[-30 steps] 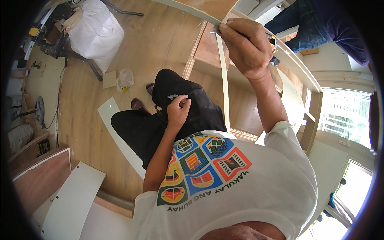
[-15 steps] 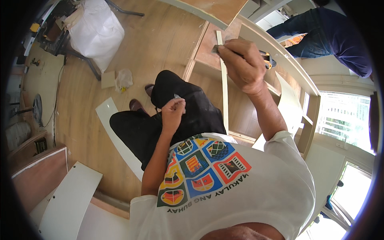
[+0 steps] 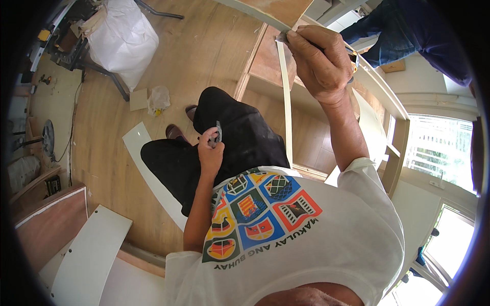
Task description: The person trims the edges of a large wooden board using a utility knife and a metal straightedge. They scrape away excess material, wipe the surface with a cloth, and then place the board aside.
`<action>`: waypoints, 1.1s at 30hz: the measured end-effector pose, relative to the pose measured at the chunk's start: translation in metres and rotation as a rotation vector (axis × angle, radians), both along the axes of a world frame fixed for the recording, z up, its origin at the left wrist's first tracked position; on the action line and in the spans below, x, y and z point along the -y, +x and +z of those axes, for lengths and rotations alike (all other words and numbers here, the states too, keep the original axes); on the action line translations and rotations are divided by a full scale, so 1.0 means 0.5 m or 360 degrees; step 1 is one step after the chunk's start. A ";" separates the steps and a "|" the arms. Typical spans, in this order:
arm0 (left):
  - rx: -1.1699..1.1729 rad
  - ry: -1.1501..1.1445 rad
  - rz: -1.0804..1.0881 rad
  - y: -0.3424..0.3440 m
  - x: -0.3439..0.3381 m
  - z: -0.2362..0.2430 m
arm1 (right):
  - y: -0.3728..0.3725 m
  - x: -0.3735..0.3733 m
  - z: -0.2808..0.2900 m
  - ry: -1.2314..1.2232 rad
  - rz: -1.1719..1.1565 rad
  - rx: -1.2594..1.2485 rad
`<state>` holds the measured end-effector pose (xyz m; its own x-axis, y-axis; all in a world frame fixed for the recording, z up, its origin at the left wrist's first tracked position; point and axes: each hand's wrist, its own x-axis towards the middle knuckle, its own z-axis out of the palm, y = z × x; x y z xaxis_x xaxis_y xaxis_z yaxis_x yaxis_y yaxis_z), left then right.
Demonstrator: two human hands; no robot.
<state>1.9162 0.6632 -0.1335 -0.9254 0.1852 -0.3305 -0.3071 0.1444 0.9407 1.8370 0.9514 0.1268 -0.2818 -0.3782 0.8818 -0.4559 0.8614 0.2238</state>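
High on the right, my right hand is closed round a flat-bladed hand tool with a black and yellow handle. Its dark blade pokes out past my fingertips, at the top end of a narrow pale strip. That strip runs down past an open wooden cabinet frame toward my waist. Above my thigh, my left hand has its fingers curled round a small grey metallic piece whose exact kind I cannot make out.
A wooden board edge overhangs at the top. A white sack stands at the upper left, near a clear plastic bag. White panels lie at the lower left. Another person's legs are at the upper right.
My right hand has moved up with the bladed tool, to the strip's top end. The left hand has turned and shifted slightly left, showing more of the grey piece.
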 end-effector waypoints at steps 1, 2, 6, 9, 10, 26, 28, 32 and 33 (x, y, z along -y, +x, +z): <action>-0.0046 -0.0036 -0.0033 0.004 0.000 -0.014 | 0.003 0.001 0.002 -0.0002 -0.0005 0.0011; -0.0092 -0.0072 -0.0068 0.005 -0.003 -0.019 | 0.005 0.001 0.002 -0.0004 -0.0012 0.0022; 0.0167 0.0092 0.0001 -0.002 -0.007 0.007 | 0.019 -0.003 -0.015 -0.0068 0.0006 0.0230; 0.0266 0.0239 0.0103 -0.005 -0.016 0.035 | 0.049 -0.003 -0.034 -0.0093 -0.0048 0.0399; 0.0249 0.0267 0.0133 -0.007 -0.019 0.037 | 0.057 0.003 -0.029 -0.0161 -0.0018 0.0352; 0.0280 0.0393 0.0273 -0.008 -0.013 -0.025 | 0.016 -0.004 0.026 0.0011 -0.0015 0.0147; 0.0280 0.0375 0.0258 -0.011 -0.010 -0.033 | 0.010 -0.005 0.018 0.0032 0.0029 0.0055; 0.0314 0.0379 0.0251 -0.011 -0.008 -0.036 | 0.007 -0.012 0.005 0.0033 0.0065 0.0017; 0.0333 0.0419 0.0255 -0.010 -0.007 -0.039 | 0.008 -0.011 0.005 0.0016 0.0069 0.0007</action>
